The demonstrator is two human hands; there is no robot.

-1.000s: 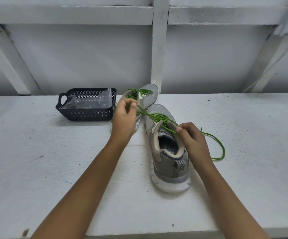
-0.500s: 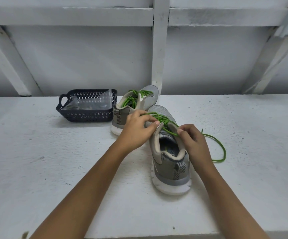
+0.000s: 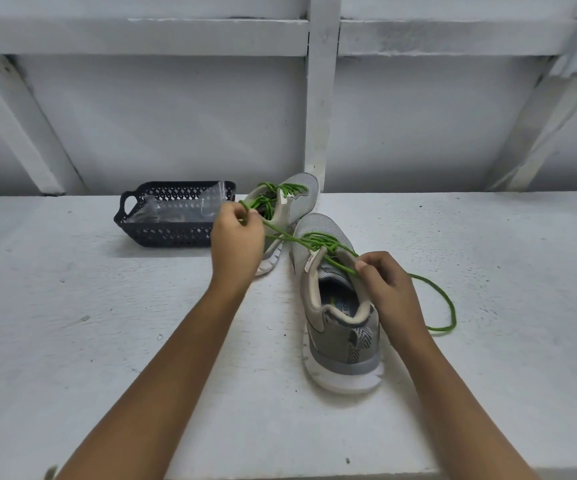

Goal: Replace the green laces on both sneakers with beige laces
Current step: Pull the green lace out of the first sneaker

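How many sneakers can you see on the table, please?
2. The near sneaker stands heel toward the camera, beside the right hand. The far sneaker stands behind it, next to the dark basket, partly covered by the left hand. None appears hidden.

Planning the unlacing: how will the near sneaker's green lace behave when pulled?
Probably floppy: the lace lies in a slack loop on the table. Likely light and thin: the left hand pinches a taut stretch, and the sneaker stands upright.
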